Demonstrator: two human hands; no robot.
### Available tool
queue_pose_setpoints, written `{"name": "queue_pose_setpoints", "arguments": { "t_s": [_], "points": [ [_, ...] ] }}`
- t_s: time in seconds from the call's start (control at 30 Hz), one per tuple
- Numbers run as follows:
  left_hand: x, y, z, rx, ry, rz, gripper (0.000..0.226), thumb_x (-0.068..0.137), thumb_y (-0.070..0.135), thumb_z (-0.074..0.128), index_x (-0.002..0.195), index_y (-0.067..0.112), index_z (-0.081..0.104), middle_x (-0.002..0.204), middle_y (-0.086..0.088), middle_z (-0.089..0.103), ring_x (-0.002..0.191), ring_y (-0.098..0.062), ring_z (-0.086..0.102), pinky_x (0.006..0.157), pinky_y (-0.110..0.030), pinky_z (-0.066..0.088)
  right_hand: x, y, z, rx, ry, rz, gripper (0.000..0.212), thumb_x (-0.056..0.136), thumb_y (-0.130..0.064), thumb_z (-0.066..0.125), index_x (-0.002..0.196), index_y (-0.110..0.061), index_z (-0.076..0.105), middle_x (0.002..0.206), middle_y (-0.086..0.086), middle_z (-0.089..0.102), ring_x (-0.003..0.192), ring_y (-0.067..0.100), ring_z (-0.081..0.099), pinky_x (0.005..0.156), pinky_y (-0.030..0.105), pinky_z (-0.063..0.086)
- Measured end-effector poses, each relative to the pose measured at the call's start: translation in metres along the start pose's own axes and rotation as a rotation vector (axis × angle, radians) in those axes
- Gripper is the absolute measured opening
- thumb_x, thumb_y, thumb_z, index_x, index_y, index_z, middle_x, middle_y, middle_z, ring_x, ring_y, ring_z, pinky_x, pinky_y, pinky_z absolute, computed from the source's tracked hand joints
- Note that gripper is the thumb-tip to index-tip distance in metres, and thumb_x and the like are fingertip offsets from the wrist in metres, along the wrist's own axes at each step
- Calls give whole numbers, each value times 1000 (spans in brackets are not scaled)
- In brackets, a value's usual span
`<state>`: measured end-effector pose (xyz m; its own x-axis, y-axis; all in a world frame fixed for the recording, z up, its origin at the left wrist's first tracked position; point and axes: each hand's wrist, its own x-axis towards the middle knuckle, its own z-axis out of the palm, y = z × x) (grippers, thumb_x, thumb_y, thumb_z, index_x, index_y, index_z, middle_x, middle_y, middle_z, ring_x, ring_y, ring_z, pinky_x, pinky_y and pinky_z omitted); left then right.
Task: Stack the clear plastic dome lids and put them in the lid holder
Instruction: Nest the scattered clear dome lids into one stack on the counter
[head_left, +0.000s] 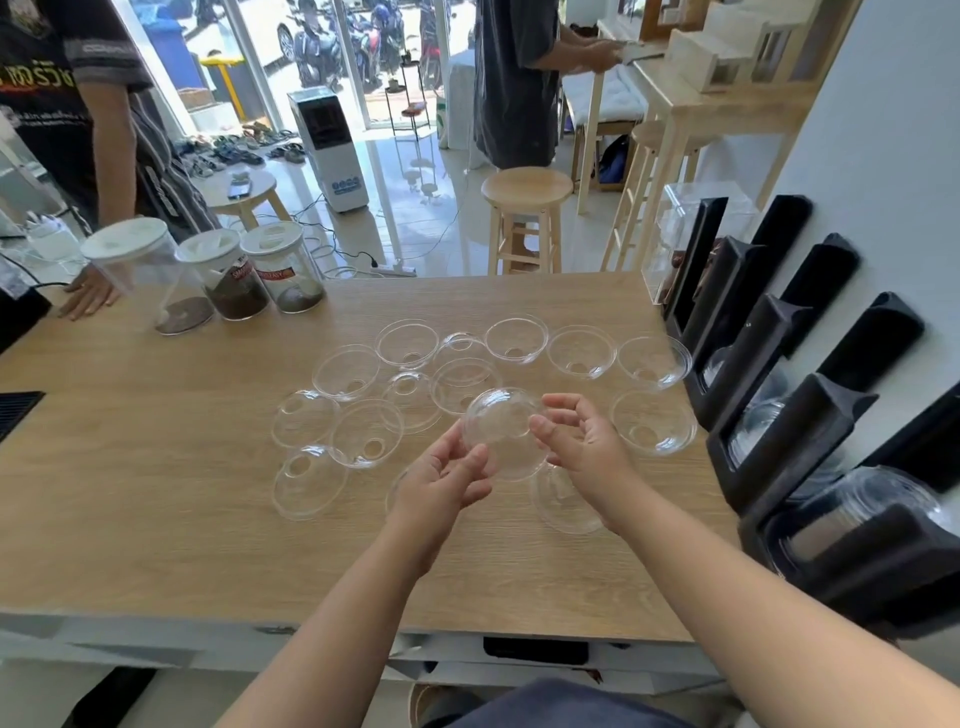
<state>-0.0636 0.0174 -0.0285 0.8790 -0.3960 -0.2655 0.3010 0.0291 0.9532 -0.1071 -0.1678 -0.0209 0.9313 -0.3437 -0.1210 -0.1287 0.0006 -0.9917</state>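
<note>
Several clear plastic dome lids lie scattered on the wooden counter (156, 467), some with the dome up, some upside down like the lid (408, 344) near the far row. A little above the counter I hold one clear dome lid (501, 431) between both hands. My left hand (447, 478) pinches its lower left rim. My right hand (584, 447) touches its right rim with thumb and curled fingers. Another lid (563, 501) lies partly hidden under my right wrist. The black lid holder (779, 415) with several slots runs along the counter's right edge, with lid stacks in its nearer slots.
Three lidded clear jars (228, 275) holding dark powder stand at the counter's far left. A person's hand (88, 296) rests on the counter beside them. A second person stands farther back by a wooden table. A wooden stool (524, 218) stands beyond the counter's far edge.
</note>
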Motion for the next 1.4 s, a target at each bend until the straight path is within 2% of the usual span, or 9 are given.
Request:
{"name": "queue_pose_setpoints", "arguments": {
  "t_s": [0.17, 0.37, 0.47, 0.57, 0.73, 0.87, 0.97, 1.13, 1.4],
  "points": [
    [-10, -1, -18, 364, 117, 193, 57, 94, 29, 64, 147, 22, 45, 118, -7, 64, 104, -19, 64, 94, -31, 52, 0, 5, 16, -23, -52, 23, 46, 64, -64, 71, 105, -45, 59, 117, -6, 60, 104, 14, 63, 92, 46, 53],
    [-21, -14, -60, 424, 203, 222, 72, 85, 58, 55, 147, 22, 47, 128, -1, 62, 118, -14, 60, 104, -46, 47, 1, 13, 52, -117, -233, 65, 47, 73, -56, 71, 116, -49, 53, 122, -11, 53, 110, 17, 58, 95, 41, 50],
    [-24, -27, -76, 440, 197, 222, 57, 91, 51, 50, 143, 28, 51, 134, 5, 62, 129, -12, 54, 110, -46, 41, -2, 21, 64, -184, -317, 75, 44, 76, -47, 74, 112, -54, 49, 122, -15, 51, 101, 12, 62, 84, 28, 51],
    [-29, -39, -80, 503, 207, 191, 42, 95, 40, 47, 137, 40, 50, 132, 23, 59, 130, -4, 50, 112, -39, 39, -2, 32, 71, -254, -340, 94, 49, 78, -42, 75, 118, -48, 47, 124, -12, 50, 99, 11, 63, 85, 32, 54],
    [-18, -64, -91, 754, 284, 78, 48, 103, 22, 44, 151, 18, 39, 147, -1, 51, 138, -24, 36, 117, -43, 26, 1, 43, 78, -338, -320, 115, 61, 76, -40, 76, 130, -33, 49, 122, -3, 54, 101, 16, 63, 93, 42, 53],
    [-19, -68, -86, 795, 340, 100, 58, 101, 25, 47, 149, 47, 25, 135, 2, 56, 121, -19, 37, 97, -22, 28, 3, 48, 79, -388, -310, 97, 63, 75, -42, 76, 131, -33, 49, 122, -2, 55, 101, 16, 62, 93, 42, 53],
    [-20, -70, -86, 820, 399, 78, 55, 98, 37, 49, 134, 69, 24, 131, -1, 52, 122, -18, 36, 100, -30, 34, 4, 46, 76, -427, -307, 79, 60, 76, -40, 75, 131, -35, 50, 124, -3, 52, 98, 17, 62, 91, 40, 54],
    [-15, -69, -73, 981, 371, 61, 49, 99, 40, 43, 146, 50, 34, 146, 14, 46, 136, -18, 26, 109, -40, 18, 4, 43, 66, -574, -287, 19, 62, 80, -40, 73, 136, -33, 47, 125, -4, 50, 88, 6, 60, 75, 16, 47],
    [-5, -68, -55, 1035, 298, 63, 51, 100, 41, 40, 150, 44, 31, 145, 22, 47, 136, -15, 22, 106, -37, 12, -2, 30, 47, -702, -271, 63, 71, 84, -40, 68, 147, -28, 36, 133, 2, 47, 101, 13, 60, 97, 35, 48]
  ]
}}
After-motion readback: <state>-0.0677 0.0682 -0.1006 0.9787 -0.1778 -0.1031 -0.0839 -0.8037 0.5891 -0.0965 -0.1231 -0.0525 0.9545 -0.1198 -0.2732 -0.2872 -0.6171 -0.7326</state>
